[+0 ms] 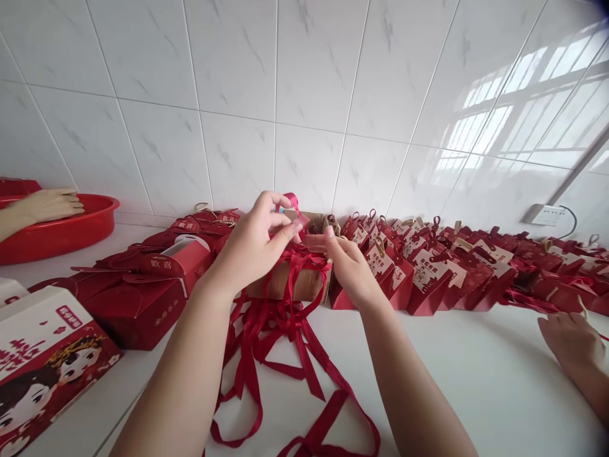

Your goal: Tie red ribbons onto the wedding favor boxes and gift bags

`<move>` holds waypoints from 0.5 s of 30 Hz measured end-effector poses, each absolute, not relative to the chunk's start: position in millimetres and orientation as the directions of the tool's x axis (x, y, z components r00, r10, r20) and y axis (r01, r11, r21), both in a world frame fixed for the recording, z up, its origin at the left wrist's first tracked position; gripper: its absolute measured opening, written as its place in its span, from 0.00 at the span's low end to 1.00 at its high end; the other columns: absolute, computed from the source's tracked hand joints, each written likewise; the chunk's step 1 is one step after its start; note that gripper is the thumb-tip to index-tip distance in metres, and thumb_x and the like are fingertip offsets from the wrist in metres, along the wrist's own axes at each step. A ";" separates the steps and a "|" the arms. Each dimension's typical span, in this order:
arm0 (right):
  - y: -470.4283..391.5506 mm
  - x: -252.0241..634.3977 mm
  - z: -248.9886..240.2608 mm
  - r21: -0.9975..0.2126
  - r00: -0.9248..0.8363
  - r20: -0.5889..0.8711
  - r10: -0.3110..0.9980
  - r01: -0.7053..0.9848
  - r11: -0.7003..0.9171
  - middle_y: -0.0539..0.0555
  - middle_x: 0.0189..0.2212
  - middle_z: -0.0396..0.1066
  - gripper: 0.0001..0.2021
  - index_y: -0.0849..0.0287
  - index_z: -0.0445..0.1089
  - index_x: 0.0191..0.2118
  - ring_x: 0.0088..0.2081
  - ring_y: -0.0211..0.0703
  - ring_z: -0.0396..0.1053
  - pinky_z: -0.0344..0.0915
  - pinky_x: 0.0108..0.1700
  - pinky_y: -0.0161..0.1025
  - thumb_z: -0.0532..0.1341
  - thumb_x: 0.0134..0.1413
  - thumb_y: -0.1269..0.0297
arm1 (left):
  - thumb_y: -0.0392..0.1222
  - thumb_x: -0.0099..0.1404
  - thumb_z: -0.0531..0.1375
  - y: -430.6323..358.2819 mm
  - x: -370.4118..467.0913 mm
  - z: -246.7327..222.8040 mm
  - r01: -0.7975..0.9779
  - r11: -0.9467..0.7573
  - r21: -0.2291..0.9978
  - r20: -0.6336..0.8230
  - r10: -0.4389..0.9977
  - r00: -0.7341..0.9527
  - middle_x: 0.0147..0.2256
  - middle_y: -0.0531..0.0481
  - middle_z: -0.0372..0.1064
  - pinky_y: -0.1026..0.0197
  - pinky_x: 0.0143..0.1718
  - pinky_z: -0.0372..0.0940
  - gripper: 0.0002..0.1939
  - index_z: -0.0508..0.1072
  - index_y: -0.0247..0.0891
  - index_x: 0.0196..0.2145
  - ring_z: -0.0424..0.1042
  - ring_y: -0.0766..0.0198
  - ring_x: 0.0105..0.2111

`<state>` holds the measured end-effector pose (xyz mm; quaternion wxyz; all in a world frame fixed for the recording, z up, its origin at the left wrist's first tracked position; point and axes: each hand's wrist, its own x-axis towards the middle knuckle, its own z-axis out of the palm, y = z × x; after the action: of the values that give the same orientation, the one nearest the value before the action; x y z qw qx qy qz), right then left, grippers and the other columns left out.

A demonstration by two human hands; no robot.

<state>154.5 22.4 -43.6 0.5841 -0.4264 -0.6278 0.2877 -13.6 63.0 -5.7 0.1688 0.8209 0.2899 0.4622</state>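
My left hand (269,238) is raised over a small cardboard box (280,282), with its fingers pinched on a red ribbon (292,201) that loops up above them. Just to the right, my right hand (349,263) touches the ribbon pile at the box's rim, thumb up; whether its fingers grip anything is hard to make out. A tangle of dark red ribbons (290,317) spills over the front of the box and down onto the white table (428,374).
Red gift boxes (143,304) and a large printed box (52,374) stand at left, beside a red basin (61,238) with another person's hand (54,204). Rows of small red boxes (431,279) line the right. Another hand (573,343) is far right. A tiled wall rises behind.
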 end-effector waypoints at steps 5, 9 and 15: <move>17.3 151.1 -38.6 -0.832 0.056 0.430 0.901 -0.364 0.420 0.52 0.34 0.77 0.15 0.56 0.76 0.37 0.38 0.40 0.73 0.67 0.41 0.36 0.62 0.55 0.50 | 0.48 0.66 0.57 44.2 -17.5 -1.0 0.368 -0.768 0.525 0.467 0.621 0.629 0.35 0.55 0.78 0.63 0.33 0.65 0.07 0.69 0.44 0.39 0.74 0.64 0.33; 13.2 156.8 -32.4 -0.771 0.116 0.362 0.925 -0.520 0.367 0.48 0.33 0.75 0.08 0.56 0.74 0.32 0.33 0.35 0.71 0.67 0.37 0.32 0.70 0.46 0.60 | 0.47 0.66 0.56 36.3 -19.0 2.0 0.406 -0.741 0.535 0.354 0.633 0.689 0.34 0.58 0.78 0.65 0.30 0.63 0.08 0.74 0.45 0.37 0.72 0.67 0.28; 9.7 164.4 -28.8 -0.707 0.155 0.381 0.912 -0.586 0.395 0.48 0.31 0.73 0.07 0.58 0.73 0.32 0.31 0.32 0.69 0.68 0.34 0.30 0.69 0.47 0.65 | 0.46 0.67 0.54 36.1 -20.4 3.4 0.482 -0.728 0.487 0.234 0.641 0.731 0.24 0.58 0.71 0.64 0.23 0.55 0.10 0.69 0.42 0.30 0.64 0.68 0.22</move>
<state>164.4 9.7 -28.8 0.7324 -0.2026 -0.4014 0.5113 -20.4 36.1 3.4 0.2008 0.9085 0.3090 0.1971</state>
